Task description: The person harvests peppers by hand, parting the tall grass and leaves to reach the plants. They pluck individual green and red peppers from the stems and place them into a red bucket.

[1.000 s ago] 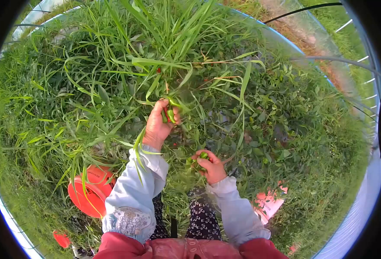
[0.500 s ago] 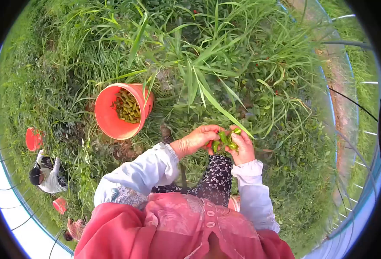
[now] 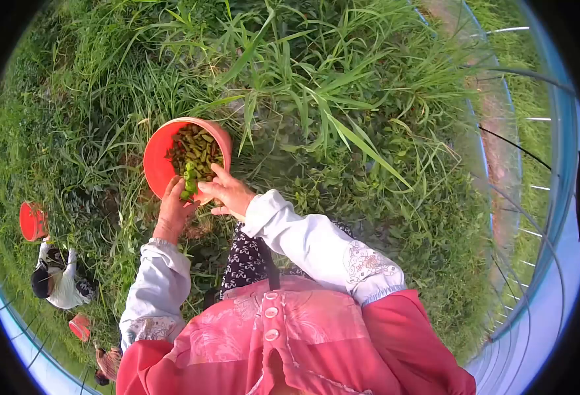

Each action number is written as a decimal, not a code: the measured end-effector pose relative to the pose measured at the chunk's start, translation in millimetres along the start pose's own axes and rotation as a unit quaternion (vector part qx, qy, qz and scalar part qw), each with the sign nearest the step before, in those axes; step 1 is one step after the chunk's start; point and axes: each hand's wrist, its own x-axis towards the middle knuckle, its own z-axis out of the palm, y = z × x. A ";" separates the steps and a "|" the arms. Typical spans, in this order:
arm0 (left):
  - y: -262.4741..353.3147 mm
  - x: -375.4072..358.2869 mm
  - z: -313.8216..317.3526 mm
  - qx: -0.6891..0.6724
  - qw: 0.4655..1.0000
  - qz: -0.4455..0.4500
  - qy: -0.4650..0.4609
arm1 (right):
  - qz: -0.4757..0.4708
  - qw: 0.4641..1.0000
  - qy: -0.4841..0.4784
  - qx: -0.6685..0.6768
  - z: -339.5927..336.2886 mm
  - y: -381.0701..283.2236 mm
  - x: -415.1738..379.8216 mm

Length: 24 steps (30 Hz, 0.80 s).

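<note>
At the near rim of the red bucket (image 3: 155,161), my two hands come together. My left hand (image 3: 175,209) has its fingers curled against several bright green peppers (image 3: 188,187), which hang over the opening. Across from it, my right hand (image 3: 229,195) stretches its fingers towards the same peppers, thumb apart, with nothing visible in its grip. Inside the bucket lies a heap of duller green and reddish peppers (image 3: 201,146). The bucket is tilted with its mouth towards me.
Dense grass and leafy plants (image 3: 342,118) surround the bucket, with long blades beside it. To the left, a person (image 3: 59,283) crouches near another red bucket (image 3: 33,221). Further down are a third bucket (image 3: 79,327) and another person (image 3: 107,365). Thin poles and a dark line (image 3: 517,146) run along the right.
Both hands have moved left from over the plants to the bucket, bringing the green peppers. My right hand's fingers have spread. The view has shifted slightly.
</note>
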 end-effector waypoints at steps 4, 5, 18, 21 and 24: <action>-7.5 29.0 -28.3 0.111 0.985 0.041 0.123 | -0.036 0.998 -0.013 0.043 -4.8 9.3 1.9; -11.4 35.3 -35.6 0.118 0.986 0.038 0.111 | -0.051 0.998 -0.003 0.019 -7.2 9.3 -4.1; -50.3 53.7 -7.5 0.372 0.925 0.039 -0.070 | 0.021 0.947 0.305 -0.096 -144.2 98.8 -141.8; -36.0 57.0 1.5 0.415 0.905 0.040 -0.082 | 0.019 0.922 0.380 -0.071 -161.9 124.4 -172.0; -20.2 68.3 -4.7 0.443 0.890 0.063 -0.092 | -0.030 0.896 0.442 -0.016 -160.0 135.8 -193.7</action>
